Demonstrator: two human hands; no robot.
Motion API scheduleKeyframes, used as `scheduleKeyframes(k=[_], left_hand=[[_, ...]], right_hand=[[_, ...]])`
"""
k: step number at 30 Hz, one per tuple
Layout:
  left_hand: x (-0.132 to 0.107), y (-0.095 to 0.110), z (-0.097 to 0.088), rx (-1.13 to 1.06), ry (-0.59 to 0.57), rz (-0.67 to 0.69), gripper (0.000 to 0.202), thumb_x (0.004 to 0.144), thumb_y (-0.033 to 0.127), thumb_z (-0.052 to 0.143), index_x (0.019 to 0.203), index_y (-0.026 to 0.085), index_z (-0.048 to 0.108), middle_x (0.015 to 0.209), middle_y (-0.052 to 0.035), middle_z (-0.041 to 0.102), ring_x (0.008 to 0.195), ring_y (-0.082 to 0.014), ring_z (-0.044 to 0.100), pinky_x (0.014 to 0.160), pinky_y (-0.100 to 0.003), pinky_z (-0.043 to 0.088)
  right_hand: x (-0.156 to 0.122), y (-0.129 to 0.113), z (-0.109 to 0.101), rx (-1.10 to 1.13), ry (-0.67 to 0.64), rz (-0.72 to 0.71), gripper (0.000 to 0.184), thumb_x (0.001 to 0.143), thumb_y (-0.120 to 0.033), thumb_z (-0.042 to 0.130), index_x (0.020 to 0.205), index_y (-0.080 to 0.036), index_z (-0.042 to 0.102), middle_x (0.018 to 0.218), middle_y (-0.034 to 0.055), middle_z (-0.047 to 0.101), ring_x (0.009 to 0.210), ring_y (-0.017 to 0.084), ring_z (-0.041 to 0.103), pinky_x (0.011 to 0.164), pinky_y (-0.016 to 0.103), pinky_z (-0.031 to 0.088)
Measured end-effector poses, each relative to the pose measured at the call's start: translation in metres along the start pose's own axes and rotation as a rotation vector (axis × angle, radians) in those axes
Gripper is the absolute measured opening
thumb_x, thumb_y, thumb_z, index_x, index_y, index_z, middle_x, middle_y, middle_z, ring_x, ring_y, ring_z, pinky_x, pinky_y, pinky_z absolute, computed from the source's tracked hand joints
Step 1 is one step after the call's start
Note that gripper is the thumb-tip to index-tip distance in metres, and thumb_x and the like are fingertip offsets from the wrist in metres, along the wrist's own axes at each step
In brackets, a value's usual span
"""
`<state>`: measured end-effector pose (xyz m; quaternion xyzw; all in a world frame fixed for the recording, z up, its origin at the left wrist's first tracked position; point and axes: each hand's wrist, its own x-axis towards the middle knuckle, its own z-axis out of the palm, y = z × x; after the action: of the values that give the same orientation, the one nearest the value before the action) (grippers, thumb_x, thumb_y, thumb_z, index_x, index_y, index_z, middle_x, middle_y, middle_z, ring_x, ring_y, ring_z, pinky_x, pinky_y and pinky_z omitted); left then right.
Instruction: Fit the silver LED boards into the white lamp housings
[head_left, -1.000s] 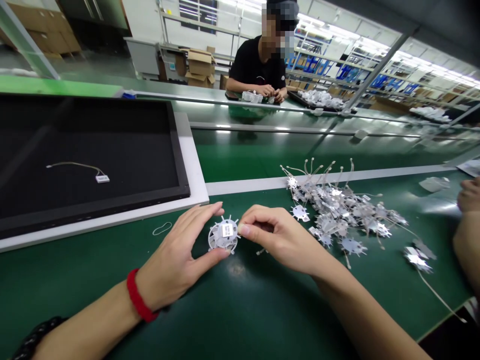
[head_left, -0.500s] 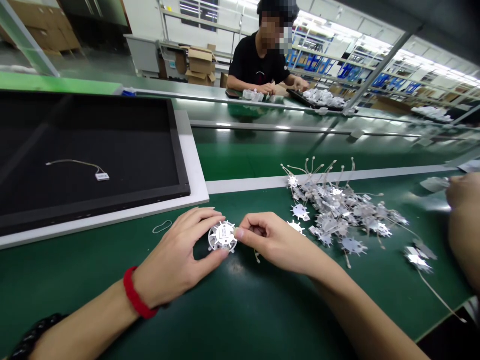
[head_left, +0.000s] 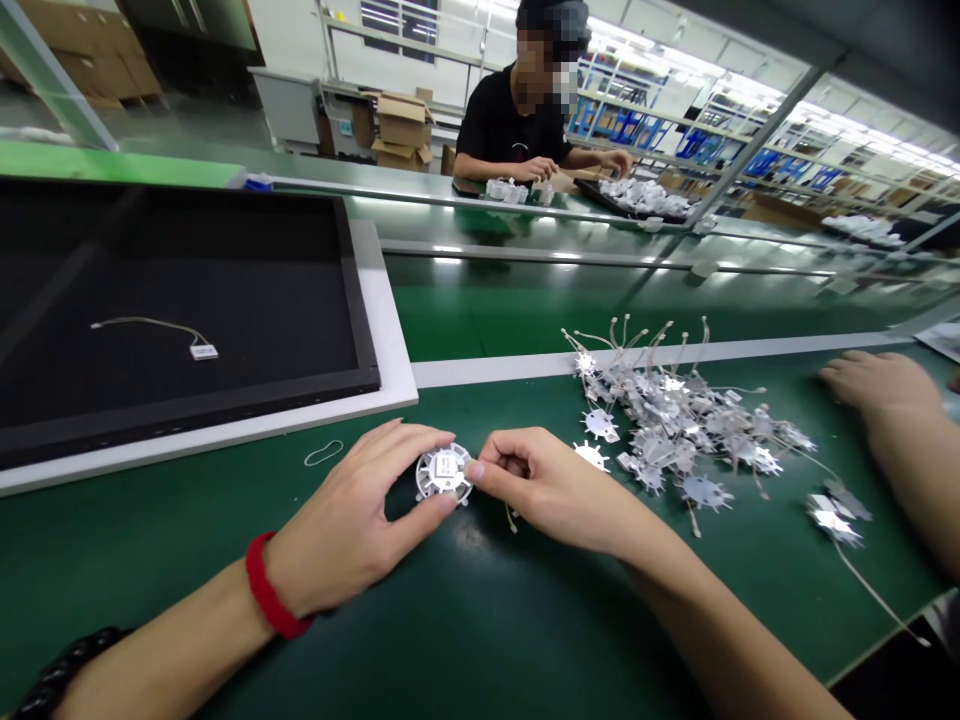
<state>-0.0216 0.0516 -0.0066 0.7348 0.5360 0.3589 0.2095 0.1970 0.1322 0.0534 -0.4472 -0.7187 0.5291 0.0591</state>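
The left hand (head_left: pixel 352 510) and the right hand (head_left: pixel 555 490) hold narrowly, from both sides, a round silver metal board (head_left: pixel 444 473) with small pointed teeth and a white label, at lower middle of the frame. To its right, many similar boards with thin wires lie in a tangled pile (head_left: pixel 675 430) on the green bench mat (head_left: pixel 525 610).

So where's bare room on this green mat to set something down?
Bare mat lies below the left hand and right hand holding a spoked disc, and beside the white tray rim. The wired star-shaped boards crowd the right.
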Motion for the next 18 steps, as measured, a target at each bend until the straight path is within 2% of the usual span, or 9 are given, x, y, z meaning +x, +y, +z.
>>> scheduleKeyframes(k=[8, 13, 18], left_hand=[[-0.001, 0.000, -0.001, 0.001, -0.011, -0.008, 0.034, 0.107, 0.047, 0.061, 0.136, 0.031, 0.067, 0.132, -0.0036, 0.075, 0.125, -0.0293, 0.068, 0.113, -0.046, 0.057], [-0.002, 0.001, -0.001, 0.006, -0.017, -0.009, 0.034, 0.107, 0.048, 0.060, 0.134, 0.030, 0.069, 0.129, -0.0051, 0.076, 0.124, -0.0310, 0.068, 0.115, -0.050, 0.055], [0.002, 0.002, -0.001, -0.007, -0.039, -0.012, 0.034, 0.108, 0.045, 0.059, 0.138, 0.032, 0.064, 0.129, -0.0033, 0.076, 0.122, -0.0300, 0.070, 0.121, -0.054, 0.050]], right_hand=[[0.000, 0.000, -0.001, -0.054, 0.020, -0.027, 0.029, 0.102, -0.035, 0.072, 0.078, -0.020, 0.063, 0.065, -0.0050, 0.056, 0.061, 0.013, 0.050, 0.056, 0.027, 0.035], [-0.002, 0.001, -0.009, -0.130, 0.065, -0.096, 0.014, 0.101, -0.031, 0.073, 0.091, -0.021, 0.073, 0.066, -0.0045, 0.060, 0.062, 0.014, 0.052, 0.061, 0.028, 0.039], [-0.002, 0.004, -0.011, -0.262, 0.111, -0.207, 0.012, 0.102, -0.021, 0.071, 0.092, -0.022, 0.078, 0.093, 0.0025, 0.077, 0.079, 0.018, 0.065, 0.071, 0.029, 0.044]])
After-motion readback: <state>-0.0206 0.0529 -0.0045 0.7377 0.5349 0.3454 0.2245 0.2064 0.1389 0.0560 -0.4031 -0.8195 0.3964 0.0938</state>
